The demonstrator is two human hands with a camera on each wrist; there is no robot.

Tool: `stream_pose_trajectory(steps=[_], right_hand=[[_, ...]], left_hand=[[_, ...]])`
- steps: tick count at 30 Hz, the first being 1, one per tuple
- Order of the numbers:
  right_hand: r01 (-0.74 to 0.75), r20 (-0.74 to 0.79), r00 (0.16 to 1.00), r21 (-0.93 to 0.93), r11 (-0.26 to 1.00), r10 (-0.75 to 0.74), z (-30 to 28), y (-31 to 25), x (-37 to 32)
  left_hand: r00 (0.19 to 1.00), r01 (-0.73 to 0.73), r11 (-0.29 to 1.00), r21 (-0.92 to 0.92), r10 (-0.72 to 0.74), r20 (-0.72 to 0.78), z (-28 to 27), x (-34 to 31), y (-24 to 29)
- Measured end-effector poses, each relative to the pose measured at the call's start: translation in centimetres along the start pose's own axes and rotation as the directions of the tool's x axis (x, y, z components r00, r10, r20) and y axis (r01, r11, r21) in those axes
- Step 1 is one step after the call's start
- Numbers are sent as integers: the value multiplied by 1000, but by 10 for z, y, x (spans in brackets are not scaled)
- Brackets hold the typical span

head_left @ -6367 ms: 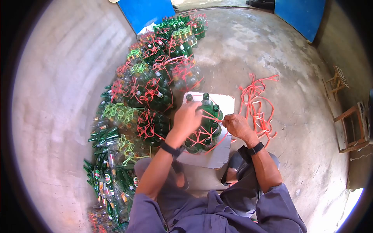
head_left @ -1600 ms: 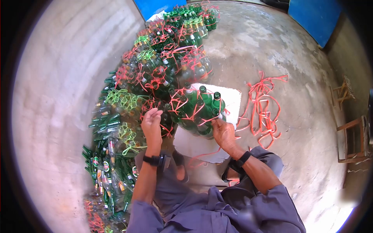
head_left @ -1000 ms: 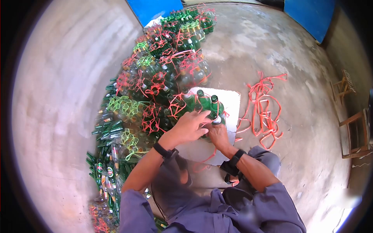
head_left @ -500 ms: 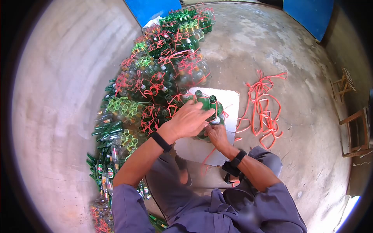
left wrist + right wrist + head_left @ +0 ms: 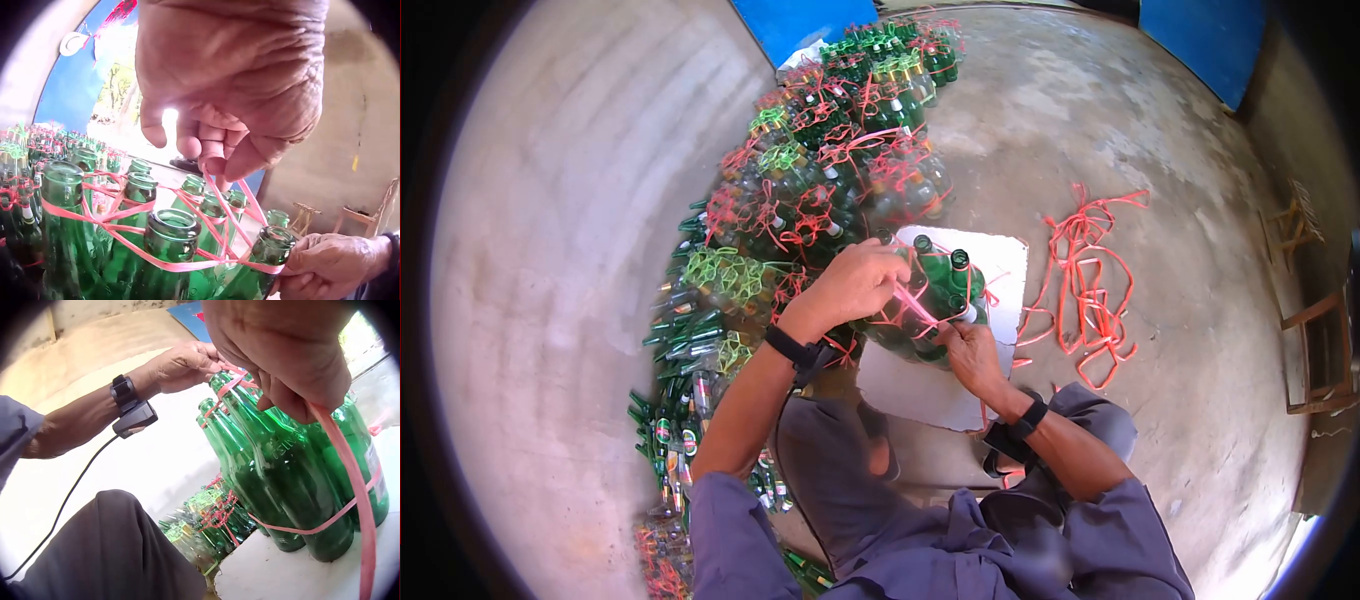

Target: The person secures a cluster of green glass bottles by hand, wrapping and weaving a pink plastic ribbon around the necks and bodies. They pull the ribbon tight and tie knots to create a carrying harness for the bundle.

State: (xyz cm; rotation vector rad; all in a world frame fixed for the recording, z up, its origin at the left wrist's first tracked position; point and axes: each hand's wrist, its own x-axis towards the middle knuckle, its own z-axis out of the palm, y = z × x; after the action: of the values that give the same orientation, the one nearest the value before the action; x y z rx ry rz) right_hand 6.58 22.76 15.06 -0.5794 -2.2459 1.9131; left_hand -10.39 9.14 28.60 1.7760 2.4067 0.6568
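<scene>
A cluster of green glass bottles (image 5: 281, 469) stands on a white board (image 5: 1008, 275), with pink plastic strap laced between the necks and another band round the lower bodies. My left hand (image 5: 862, 283) is over the left of the cluster. Its thumb and fingers pinch a raised loop of pink strap (image 5: 251, 200) above the bottle mouths in the left wrist view. Low at the near right side, my right hand (image 5: 974, 358) grips the strap beside a bottle neck. In the right wrist view, a length of strap (image 5: 350, 465) hangs down from its curled fingers.
Bundled bottles (image 5: 805, 195) tied with red and green strap line the left side. Loose bottles (image 5: 675, 430) lie in a pile nearer me. A tangle of red strap (image 5: 1090, 290) is on the floor at right, with wooden stools (image 5: 1315, 350) beyond.
My left hand has drawn back leftward from the right hand, and pink strap now stretches between them. Earlier it was away at the left, then came in over the necks. The right hand stays nearly still.
</scene>
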Motion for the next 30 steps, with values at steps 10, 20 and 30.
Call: stream_pose_trajectory(steps=[10, 20, 30], right_hand=[[-4, -4, 1000, 81, 997, 5, 2, -3, -2], [-36, -3, 999, 121, 992, 37, 0, -7, -1], [-125, 18, 992, 172, 977, 124, -33, -17, -7]], left_hand=[[944, 310, 912, -268, -328, -24, 29, 20, -16], [925, 375, 891, -255, -380, 31, 43, 35, -25], [952, 294, 945, -146, -303, -44, 48, 26, -23]])
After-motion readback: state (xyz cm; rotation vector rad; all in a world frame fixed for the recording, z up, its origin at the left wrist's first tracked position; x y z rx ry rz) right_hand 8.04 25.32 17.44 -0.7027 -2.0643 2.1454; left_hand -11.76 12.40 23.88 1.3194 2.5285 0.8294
